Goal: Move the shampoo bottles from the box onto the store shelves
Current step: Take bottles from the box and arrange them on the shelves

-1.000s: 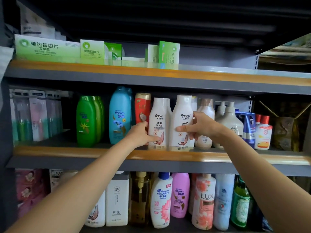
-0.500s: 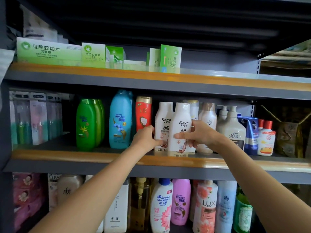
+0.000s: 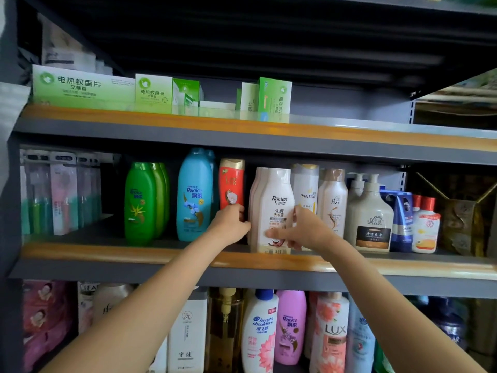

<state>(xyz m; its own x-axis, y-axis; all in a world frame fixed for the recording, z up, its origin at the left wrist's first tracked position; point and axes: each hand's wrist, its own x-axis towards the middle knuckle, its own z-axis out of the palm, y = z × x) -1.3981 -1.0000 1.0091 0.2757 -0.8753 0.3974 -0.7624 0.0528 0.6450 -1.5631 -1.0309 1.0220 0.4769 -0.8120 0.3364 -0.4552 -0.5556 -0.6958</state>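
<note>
White Raclen bottle (image 3: 277, 208) on middle shelf (image 3: 107, 251)

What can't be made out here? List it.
- The box: not in the head view, so bottles left is unknown.
- White Raclen bottles behind the front one: hidden by it, count unclear.
- Left hand fingertips: tucked behind the bottle's edge.
- Right hand: covers the lower label.
- Hanging packets far left: blurred, unreadable.
</note>
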